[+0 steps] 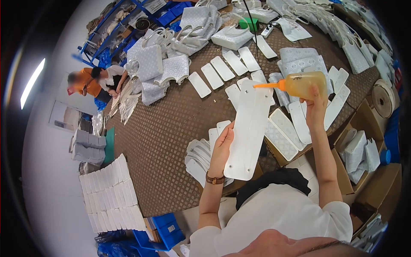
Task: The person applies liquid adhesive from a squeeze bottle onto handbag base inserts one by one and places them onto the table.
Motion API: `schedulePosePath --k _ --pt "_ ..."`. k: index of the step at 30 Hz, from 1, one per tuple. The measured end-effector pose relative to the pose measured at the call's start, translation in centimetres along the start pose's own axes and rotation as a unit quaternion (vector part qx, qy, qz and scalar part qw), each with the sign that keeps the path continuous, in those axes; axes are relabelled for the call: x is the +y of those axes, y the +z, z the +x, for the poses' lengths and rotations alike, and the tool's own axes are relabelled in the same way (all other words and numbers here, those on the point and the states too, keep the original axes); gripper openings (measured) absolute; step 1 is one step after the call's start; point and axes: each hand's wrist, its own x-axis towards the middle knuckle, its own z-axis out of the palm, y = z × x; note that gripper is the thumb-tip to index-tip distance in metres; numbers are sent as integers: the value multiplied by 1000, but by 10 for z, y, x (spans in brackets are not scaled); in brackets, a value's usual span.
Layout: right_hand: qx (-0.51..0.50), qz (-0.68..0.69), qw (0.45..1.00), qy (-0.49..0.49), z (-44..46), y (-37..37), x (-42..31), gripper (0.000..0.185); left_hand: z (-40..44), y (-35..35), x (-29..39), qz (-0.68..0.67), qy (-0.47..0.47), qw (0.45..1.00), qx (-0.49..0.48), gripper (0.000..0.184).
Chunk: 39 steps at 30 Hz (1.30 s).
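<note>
My left hand [222, 147] grips a long white panel [248, 132] by its left edge. The panel has rounded corners and small metal studs near its ends, and it is held up at a slant. In my right hand [315, 105] is a yellowish squeeze bottle [306, 84], tipped on its side. Its orange nozzle [269, 85] points left, over the upper end of the panel; whether the tip touches the surface I cannot tell. Beside my left hand lies a fanned stack of white panels [199, 156].
Several white panels [212, 76] lie in a row on the brown patterned table [167, 141]. White quilted bags [145, 62] are heaped at the back left. A cardboard box [368, 171] with white pieces stands at right. Two people [100, 83] work at the far left.
</note>
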Motion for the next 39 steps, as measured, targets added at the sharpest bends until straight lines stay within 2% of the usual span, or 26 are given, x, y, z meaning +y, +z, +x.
schedulePosePath --k 3,5,6,8,9,10,12,13,18,19,24,28,31,32,33,34,35,37,39 --pt "0 -39 998 40 -22 2 27 56 3 -2 -8 -14 -1 1000 13 41" --pt "-106 -111 985 74 -60 4 48 57 15 -11 -15 -27 6 999 19 40" --pt "-110 -110 984 82 -74 5 48 57 21 -17 -18 -31 12 999 19 40" --pt "-249 -88 950 165 -91 8 47 62 29 -29 -22 -36 1 998 46 40" --pt "-251 -86 949 170 -89 6 49 62 32 -35 -25 -40 -7 997 65 39" --pt "-163 -21 961 224 -85 -3 50 61 34 -43 -30 -44 -15 995 84 39" --pt "22 109 943 314 -73 -26 52 58 45 -80 -58 -32 -23 993 110 38" --pt "21 109 944 311 -65 -36 52 58 55 -105 -79 -17 -30 991 130 37" --pt "214 127 930 271 -53 -60 53 44 101 -212 -182 -66 -68 975 201 34" --pt "215 128 931 265 -58 -61 55 44 113 -222 -192 -76 -76 966 234 33" --pt "252 154 900 320 -83 -63 63 47 188 -245 -205 -99 -66 962 248 36" --pt "269 144 896 323 -81 -59 64 47 221 -249 -196 -72 -150 957 237 40" --pt "270 134 899 317 -76 -56 60 47 215 -247 -216 209 -30 940 268 46" --pt "270 133 900 316 -75 -54 59 46 202 -243 -222 209 -35 939 271 46" --pt "269 132 900 317 -74 -53 60 46 183 -236 -230 372 56 884 279 55" --pt "269 129 898 325 -74 -55 64 46 160 -223 -232 522 143 795 274 65" --pt "263 139 897 327 -75 -60 71 47 136 -204 -230 524 135 794 278 65" --pt "251 160 895 332 -77 -67 83 48 91 -173 -228 746 -22 584 319 90" --pt "233 166 893 348 -73 -53 82 47 63 -189 -245 745 -23 580 327 97"
